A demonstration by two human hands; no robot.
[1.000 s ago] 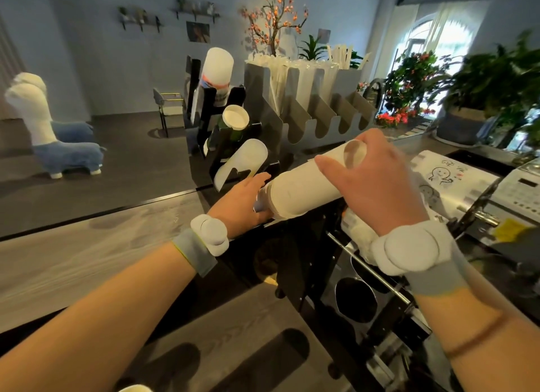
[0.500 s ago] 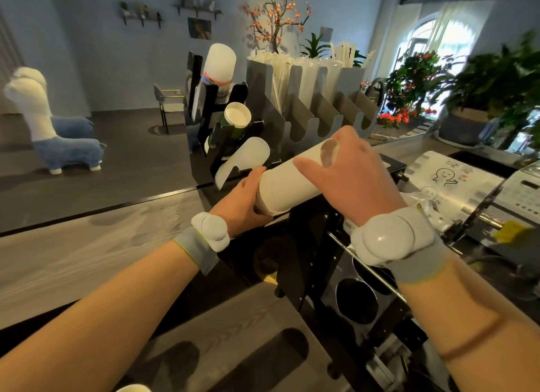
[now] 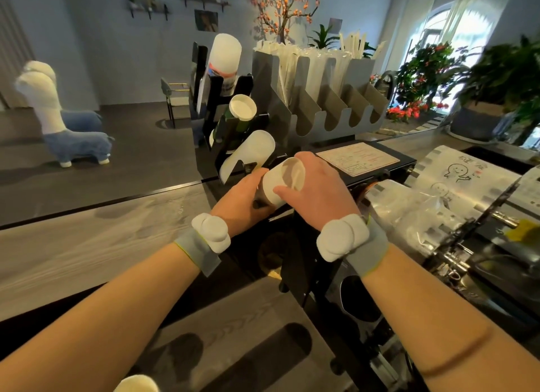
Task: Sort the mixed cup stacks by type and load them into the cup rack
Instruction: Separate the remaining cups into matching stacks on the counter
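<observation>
White cup stack (image 3: 277, 184) sits gripped at frame centre by left hand (image 3: 242, 203) and right hand (image 3: 317, 193), just below the black cup rack (image 3: 222, 111).

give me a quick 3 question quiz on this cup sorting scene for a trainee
1. True or false: both hands are on the white cup stack.
2. What stands directly behind the black cup rack? A) grey straw holder B) microwave C) sink
3. Fill in: the slot just above the held stack holds a ____ cup stack.

Key
1. True: the left hand and right hand both grip it.
2. A, the grey straw holder.
3. white
</observation>
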